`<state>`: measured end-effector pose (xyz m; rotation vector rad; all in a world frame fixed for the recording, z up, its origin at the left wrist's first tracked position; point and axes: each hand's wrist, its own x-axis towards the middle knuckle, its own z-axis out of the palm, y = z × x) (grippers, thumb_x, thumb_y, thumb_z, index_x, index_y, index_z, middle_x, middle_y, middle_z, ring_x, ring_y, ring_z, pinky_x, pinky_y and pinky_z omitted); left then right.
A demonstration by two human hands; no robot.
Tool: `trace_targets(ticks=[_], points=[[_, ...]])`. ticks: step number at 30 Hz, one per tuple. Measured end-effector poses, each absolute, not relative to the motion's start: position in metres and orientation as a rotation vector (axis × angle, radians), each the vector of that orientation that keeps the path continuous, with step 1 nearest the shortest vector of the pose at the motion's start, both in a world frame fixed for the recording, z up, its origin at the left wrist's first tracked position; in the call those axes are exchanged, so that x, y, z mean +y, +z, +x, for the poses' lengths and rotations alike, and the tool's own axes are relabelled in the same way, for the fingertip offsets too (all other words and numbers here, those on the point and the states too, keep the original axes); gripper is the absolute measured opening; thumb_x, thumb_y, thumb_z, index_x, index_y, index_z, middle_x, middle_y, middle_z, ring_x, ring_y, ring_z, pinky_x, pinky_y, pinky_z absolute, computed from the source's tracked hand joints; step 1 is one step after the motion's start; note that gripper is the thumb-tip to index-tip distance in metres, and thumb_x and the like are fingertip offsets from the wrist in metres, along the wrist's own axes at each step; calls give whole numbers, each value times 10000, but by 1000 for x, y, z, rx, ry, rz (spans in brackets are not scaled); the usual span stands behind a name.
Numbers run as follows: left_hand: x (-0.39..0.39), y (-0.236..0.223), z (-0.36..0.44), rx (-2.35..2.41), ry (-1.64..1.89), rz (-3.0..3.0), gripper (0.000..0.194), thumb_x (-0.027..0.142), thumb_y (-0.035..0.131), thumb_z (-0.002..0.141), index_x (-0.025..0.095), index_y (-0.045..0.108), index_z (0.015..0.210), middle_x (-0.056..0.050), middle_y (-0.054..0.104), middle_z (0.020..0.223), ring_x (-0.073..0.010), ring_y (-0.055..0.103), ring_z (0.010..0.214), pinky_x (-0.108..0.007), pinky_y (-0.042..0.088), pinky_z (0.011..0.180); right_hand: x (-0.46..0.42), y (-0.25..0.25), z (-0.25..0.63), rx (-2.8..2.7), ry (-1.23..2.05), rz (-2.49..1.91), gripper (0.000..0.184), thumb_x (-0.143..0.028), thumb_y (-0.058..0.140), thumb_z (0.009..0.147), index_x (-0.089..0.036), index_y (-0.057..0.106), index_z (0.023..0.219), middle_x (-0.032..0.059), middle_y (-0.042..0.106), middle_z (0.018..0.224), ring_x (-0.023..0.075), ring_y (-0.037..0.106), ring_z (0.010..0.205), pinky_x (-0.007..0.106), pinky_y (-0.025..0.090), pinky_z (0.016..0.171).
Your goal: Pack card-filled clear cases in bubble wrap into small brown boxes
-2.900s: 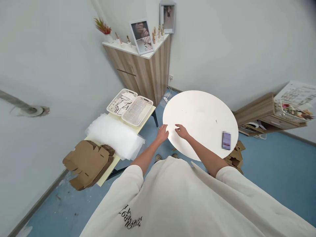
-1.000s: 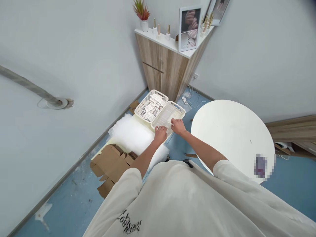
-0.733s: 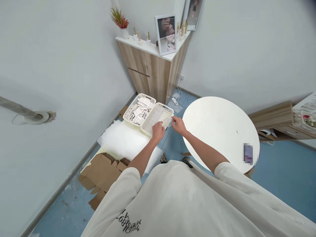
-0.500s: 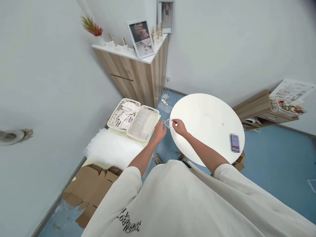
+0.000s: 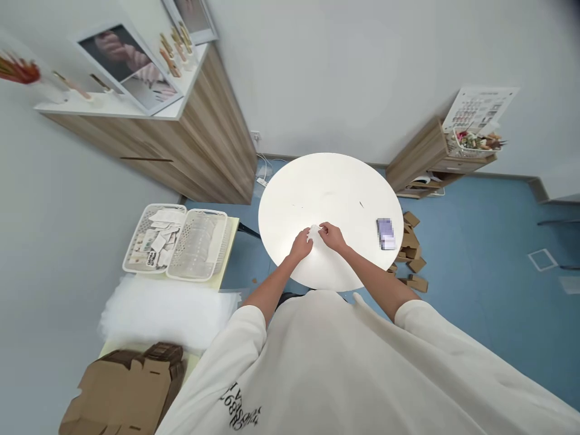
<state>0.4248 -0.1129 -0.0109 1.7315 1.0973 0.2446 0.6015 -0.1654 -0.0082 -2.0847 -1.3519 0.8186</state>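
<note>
A small clear plastic piece (image 5: 313, 232), perhaps a small case, is held between my two hands over the near half of the round white table (image 5: 326, 181). My left hand (image 5: 301, 244) closes on its left side, and my right hand (image 5: 333, 236) pinches the right edge with bent fingers. The piece's exact shape is hard to make out against the white tabletop. Farther right on that table lies a blurred purple phone-like object (image 5: 386, 234).
Left, a side table (image 5: 231, 232) bears a white basket (image 5: 128, 254) of paper slips, another basket (image 5: 222, 241) with clear plastic pieces, white foam-like sheets (image 5: 167, 311) and flat brown cardboard (image 5: 122, 386). A wooden cabinet (image 5: 217, 133) stands behind. Cardboard boxes (image 5: 414, 266) lie on the floor right.
My view has turned right and I have moved closer to the round table. Both hands, with the clear piece, have come from its left edge to over its surface.
</note>
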Motion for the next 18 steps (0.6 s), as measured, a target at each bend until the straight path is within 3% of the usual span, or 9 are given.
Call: trace_targets(ticks=[9,18], points=[[-151,-31,482,1126,98,1677,532,224,505,965,197,414,1488,-146,535,1444,-241,601,1215,-383,485,1029,-201,-37,660,-1829,422,-2254,286,-186,426,979,-184,623,1185,137,664,1094,284,538,1021,384,370,858],[-146,-48,457,1179,19,1714,427,205,491,962,182,531,1386,-133,568,1427,-245,619,1193,-395,495,1029,-209,-69,637,-2075,616,-2107,338,-104,419,923,-220,660,1130,149,622,1108,308,481,1042,426,346,867]])
